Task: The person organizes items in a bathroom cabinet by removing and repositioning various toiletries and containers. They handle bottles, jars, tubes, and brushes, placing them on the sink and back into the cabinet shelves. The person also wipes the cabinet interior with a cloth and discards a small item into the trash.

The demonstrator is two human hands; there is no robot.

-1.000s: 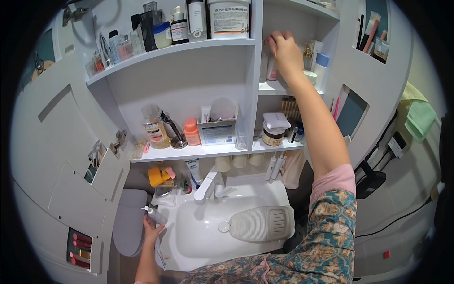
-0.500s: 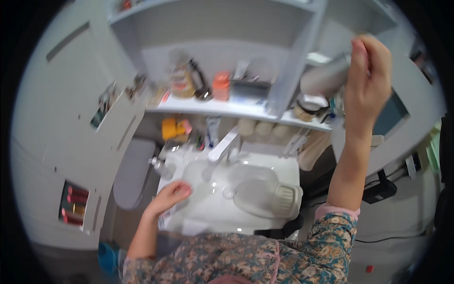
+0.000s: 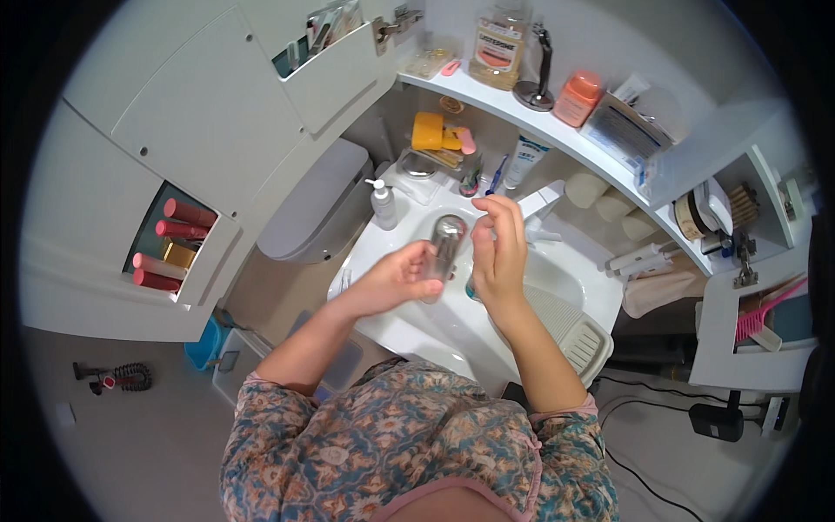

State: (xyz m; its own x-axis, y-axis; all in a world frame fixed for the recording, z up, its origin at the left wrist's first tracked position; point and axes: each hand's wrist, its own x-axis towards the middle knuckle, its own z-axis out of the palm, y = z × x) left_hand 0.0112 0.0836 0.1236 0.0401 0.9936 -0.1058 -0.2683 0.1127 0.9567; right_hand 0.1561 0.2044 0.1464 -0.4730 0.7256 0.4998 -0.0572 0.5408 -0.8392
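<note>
While my left hand [image 3: 396, 280] wraps around the lower part of a silvery bottle [image 3: 445, 245] and holds it upright over the white sink [image 3: 452, 326], my right hand [image 3: 497, 252] stands just beside the bottle with its fingers [image 3: 497, 209] loosely curled near the bottle's rounded top; I cannot tell whether they touch it or grip anything. Both hands sit above the basin, with the faucet [image 3: 541, 198] just past the right hand and a pump bottle [image 3: 381, 204] on the sink's far left corner. A ribbed white board [image 3: 578, 335] lies across the basin's right side, close under my right forearm. Beyond the faucet, the long shelf [image 3: 539, 130] edge runs overhead with a mouthwash bottle [image 3: 499, 52] and an orange jar [image 3: 578, 98] on it. To the left, the toilet lid [image 3: 309, 213] sits close against the sink rim, and the bare floor [image 3: 130, 435] opens out lower left.
</note>
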